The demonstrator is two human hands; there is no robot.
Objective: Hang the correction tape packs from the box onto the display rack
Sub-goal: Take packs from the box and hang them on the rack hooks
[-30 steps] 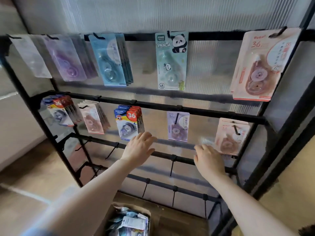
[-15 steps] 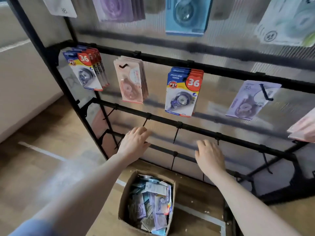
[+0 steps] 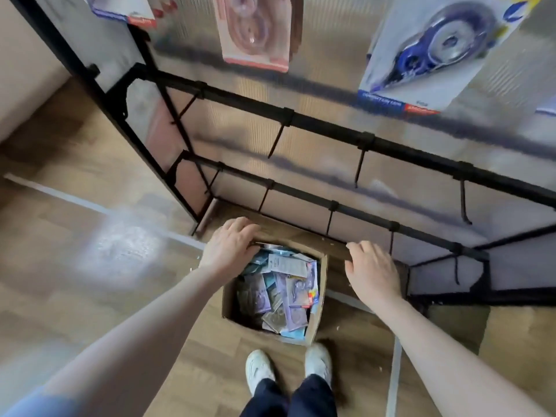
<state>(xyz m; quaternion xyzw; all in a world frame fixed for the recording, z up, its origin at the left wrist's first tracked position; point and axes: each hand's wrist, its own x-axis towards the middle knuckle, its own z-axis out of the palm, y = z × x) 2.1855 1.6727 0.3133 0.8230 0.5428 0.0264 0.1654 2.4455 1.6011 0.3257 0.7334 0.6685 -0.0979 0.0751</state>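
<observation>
A brown cardboard box (image 3: 318, 299) stands on the floor in front of the rack, full of several loose correction tape packs (image 3: 279, 291). My left hand (image 3: 230, 246) hovers over the box's far left corner, fingers loosely curled, holding nothing. My right hand (image 3: 373, 270) hangs just right of the box, fingers relaxed and empty. The black display rack (image 3: 331, 124) rises behind the box; its two lower bars carry bare hooks. A pink pack (image 3: 255, 28) and a blue pack (image 3: 436, 52) hang on the bar above.
My two white shoes (image 3: 288, 365) stand on the wooden floor right behind the box. A pale strip (image 3: 90, 203) crosses the floor at the left. The rack's base frame (image 3: 445, 293) lies at the right of my right hand.
My view has tilted down from the rack to the box. Both hands have dropped from the lower bars to the level of the box's rim.
</observation>
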